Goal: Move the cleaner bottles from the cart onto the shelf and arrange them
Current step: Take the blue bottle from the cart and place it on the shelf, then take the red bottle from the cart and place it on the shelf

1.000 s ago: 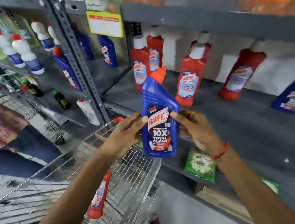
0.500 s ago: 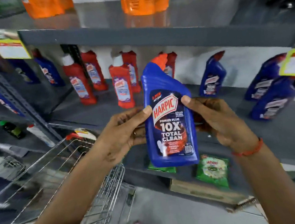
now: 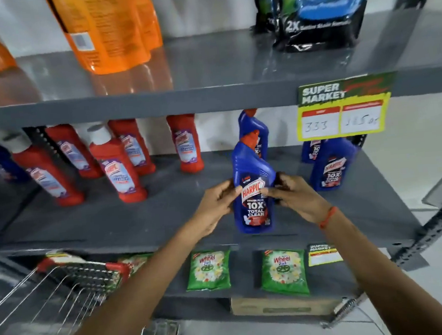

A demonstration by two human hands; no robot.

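Note:
A blue Harpic cleaner bottle (image 3: 254, 191) with a red cap stands upright near the front edge of the grey middle shelf (image 3: 139, 222). My left hand (image 3: 215, 205) grips its left side and my right hand (image 3: 294, 195) grips its right side, thumbs on the label. I cannot tell whether its base touches the shelf. Another blue bottle (image 3: 254, 129) stands right behind it, and two more blue bottles (image 3: 332, 165) stand to the right. Several red cleaner bottles (image 3: 118, 171) stand on the left half of the shelf. The wire cart (image 3: 65, 293) is at the lower left.
Orange pouches (image 3: 111, 30) and a dark blue pouch (image 3: 321, 11) sit on the upper shelf. A yellow price tag (image 3: 343, 108) hangs from its edge. Green Wheel packets (image 3: 210, 269) lie on the lower shelf, above a cardboard box (image 3: 280, 306). A slotted upright post (image 3: 438, 223) stands at the right.
Both hands carried the blue bottle forward and to the right, from above the cart to the middle shelf in front of the other blue bottles. The view turned right and came closer.

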